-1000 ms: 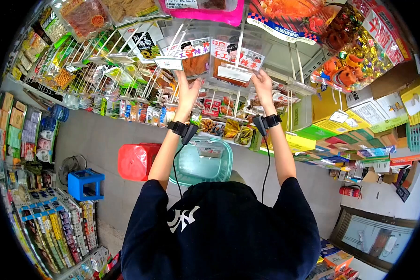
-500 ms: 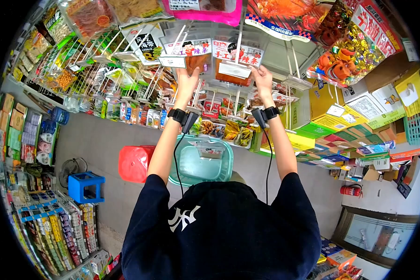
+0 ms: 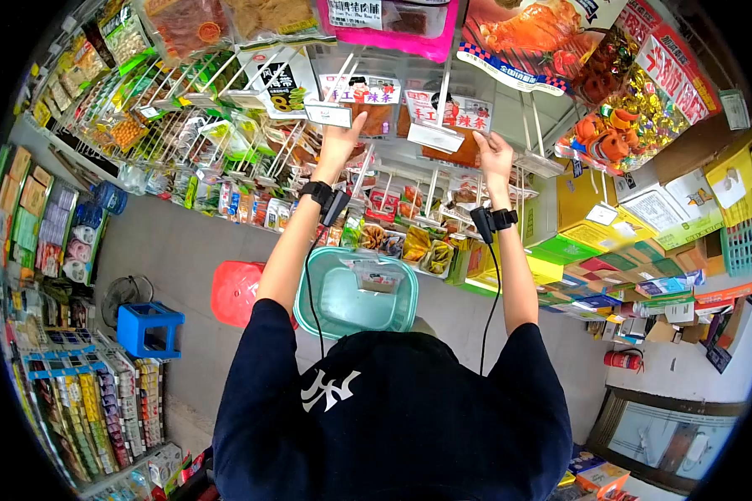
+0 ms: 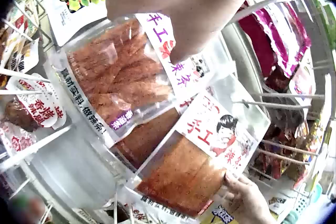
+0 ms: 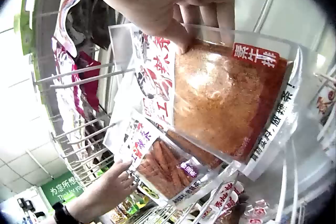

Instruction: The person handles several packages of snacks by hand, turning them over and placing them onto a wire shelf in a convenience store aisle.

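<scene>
Two clear hanging bags of brown spicy strips with white labels are side by side on the rack. My left hand [image 3: 340, 144] grips the edge of the left bag [image 4: 121, 66], its thumb over the front. In the left wrist view that hand covers part of the label. My right hand [image 3: 495, 159] pinches the side edge of the right bag [image 5: 226, 98], thumb in front and fingers seen behind the clear plastic. The right bag tilts and overlaps the left one in the left wrist view. A white price tag [image 3: 436, 138] partly covers the right bag in the head view.
Metal hooks [image 5: 68, 79] stick out around both bags. A pink-edged packet [image 3: 393, 25] hangs above. Below, a green tub [image 3: 355, 309] holding a packet stands beside a red stool [image 3: 238, 292]. Yellow cartons [image 3: 593, 196] are stacked at the right.
The head view has shifted a little. My right hand has moved slightly right with the edge of its bag, and the price tag before it now slants. My left hand remains at the left bag.
</scene>
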The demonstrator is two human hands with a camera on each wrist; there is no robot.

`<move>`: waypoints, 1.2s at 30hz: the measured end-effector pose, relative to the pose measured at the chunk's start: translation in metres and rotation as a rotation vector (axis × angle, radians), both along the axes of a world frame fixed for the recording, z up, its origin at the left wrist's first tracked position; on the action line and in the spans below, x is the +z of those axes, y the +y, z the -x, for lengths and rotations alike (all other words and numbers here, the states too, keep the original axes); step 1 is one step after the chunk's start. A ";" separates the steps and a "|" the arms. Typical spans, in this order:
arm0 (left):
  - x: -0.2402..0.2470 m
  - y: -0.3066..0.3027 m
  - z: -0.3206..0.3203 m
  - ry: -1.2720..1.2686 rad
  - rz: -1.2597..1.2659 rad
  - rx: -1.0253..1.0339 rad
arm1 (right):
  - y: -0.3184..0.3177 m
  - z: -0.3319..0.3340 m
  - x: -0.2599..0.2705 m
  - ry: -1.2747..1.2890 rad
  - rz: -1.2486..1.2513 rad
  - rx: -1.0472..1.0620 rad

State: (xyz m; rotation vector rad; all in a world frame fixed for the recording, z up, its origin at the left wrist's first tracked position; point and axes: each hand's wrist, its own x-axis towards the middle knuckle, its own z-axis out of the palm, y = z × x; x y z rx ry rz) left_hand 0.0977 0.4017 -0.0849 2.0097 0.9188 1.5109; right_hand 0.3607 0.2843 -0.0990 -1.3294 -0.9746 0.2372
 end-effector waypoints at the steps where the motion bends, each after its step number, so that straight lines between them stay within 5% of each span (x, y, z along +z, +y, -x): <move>1: -0.002 -0.001 0.002 0.094 0.019 0.037 | -0.003 0.006 0.008 0.001 0.068 -0.002; 2: -0.004 0.002 0.002 0.073 0.012 0.003 | 0.005 0.004 -0.004 -0.097 -0.073 -0.088; 7: -0.017 0.002 -0.009 0.083 -0.043 0.108 | -0.008 0.016 0.011 -0.126 0.020 -0.115; 9: -0.015 0.006 -0.007 0.121 -0.030 0.155 | -0.015 0.016 0.019 -0.160 0.282 -0.134; 11: -0.003 0.009 -0.001 0.091 0.118 0.025 | -0.021 0.023 0.027 -0.120 0.234 -0.099; 13: -0.014 0.036 -0.002 0.102 -0.069 0.169 | -0.024 0.029 0.029 -0.076 0.191 -0.064; 15: -0.020 0.054 0.004 -0.004 0.012 0.030 | -0.026 0.033 0.030 -0.065 0.134 -0.065; 16: -0.019 0.062 0.006 0.123 -0.125 0.166 | -0.026 0.033 0.029 -0.079 0.117 -0.084; 19: -0.020 0.071 0.016 0.155 -0.019 0.227 | -0.024 0.026 0.020 -0.188 0.163 -0.218; 21: -0.037 0.093 0.028 0.099 -0.108 0.187 | -0.022 0.017 0.018 -0.152 0.133 -0.155; 28: -0.030 0.086 0.043 -0.205 0.268 -0.117 | -0.021 0.015 0.032 -0.177 0.103 -0.139; 31: -0.026 0.083 0.039 -0.294 0.096 -0.043 | -0.020 0.017 0.036 -0.235 0.130 -0.172; 36: -0.031 0.078 0.039 -0.295 0.209 -0.111 | -0.008 0.008 0.016 -0.275 0.080 -0.209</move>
